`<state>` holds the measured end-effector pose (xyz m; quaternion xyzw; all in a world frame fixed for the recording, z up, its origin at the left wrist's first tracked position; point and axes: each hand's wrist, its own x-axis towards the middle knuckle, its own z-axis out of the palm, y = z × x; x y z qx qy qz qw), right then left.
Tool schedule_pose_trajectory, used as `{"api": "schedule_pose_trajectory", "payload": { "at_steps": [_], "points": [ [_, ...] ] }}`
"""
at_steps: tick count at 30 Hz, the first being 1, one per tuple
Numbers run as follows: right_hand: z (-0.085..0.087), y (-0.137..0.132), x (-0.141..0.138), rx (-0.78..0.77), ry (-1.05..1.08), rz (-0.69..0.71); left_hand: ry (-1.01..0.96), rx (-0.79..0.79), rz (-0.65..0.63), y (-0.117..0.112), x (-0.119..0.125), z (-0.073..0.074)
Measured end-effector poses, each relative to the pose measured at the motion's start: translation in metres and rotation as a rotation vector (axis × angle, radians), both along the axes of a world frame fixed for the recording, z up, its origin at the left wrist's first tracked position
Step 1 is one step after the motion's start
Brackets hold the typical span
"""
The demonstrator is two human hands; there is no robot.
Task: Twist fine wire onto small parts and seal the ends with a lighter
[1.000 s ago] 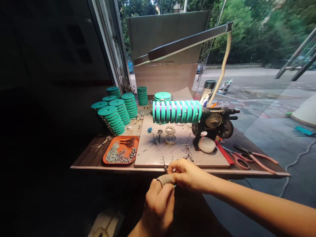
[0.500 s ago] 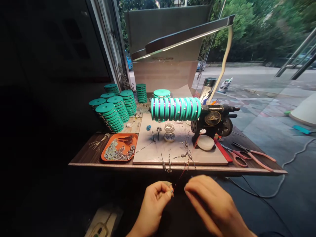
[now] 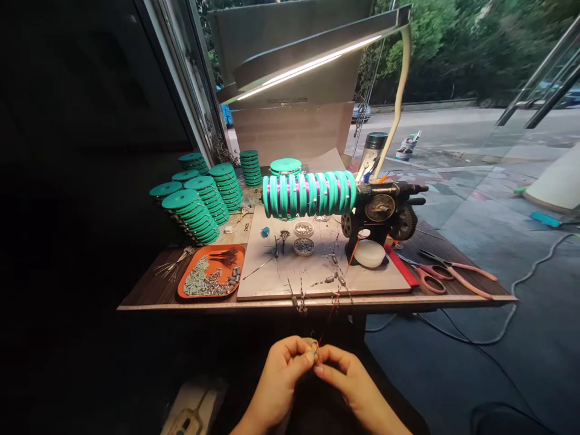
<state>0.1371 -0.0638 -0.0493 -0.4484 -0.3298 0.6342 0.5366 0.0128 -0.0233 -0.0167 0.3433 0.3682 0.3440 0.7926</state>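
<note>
Thread (image 3: 355, 252) could snag on weights (image 3: 329, 280) if tugged; left hand (image 3: 281, 380) pinches something tiny, right hand (image 3: 356, 383) beside it, hold unclear.

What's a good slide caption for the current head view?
Left hand pinches a tiny piece, right hand close beside it, before teal spools and an orange tray.

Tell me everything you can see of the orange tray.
The orange tray is shallow, plastic-looking, with rounded corners and a raised rim. It lies flat on the dark tabletop, front left, close beside the pale board; whether they touch is unclear. It holds pale green pieces, small shiny bits, grey cylinders and dark brown strands.
</note>
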Motion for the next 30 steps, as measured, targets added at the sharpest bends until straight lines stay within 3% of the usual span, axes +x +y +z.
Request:
{"api": "schedule_pose_trajectory", "payload": {
  "at_steps": [11,17,20,30],
  "points": [
    [0.000,-0.004,0.003,-0.002,0.010,-0.014,-0.008,-0.094,0.004,0.000,0.004,0.002],
    [0.001,-0.004,0.019,-0.237,0.079,0.101,0.031,-0.243,-0.092,0.003,0.011,-0.001],
    [-0.002,0.002,0.029,-0.270,0.035,0.129,0.065,-0.303,-0.139,0.006,0.015,-0.003],
    [-0.014,0.008,0.047,-0.209,-0.119,0.159,0.175,-0.424,-0.256,0.020,0.028,-0.014]
  ]
}}
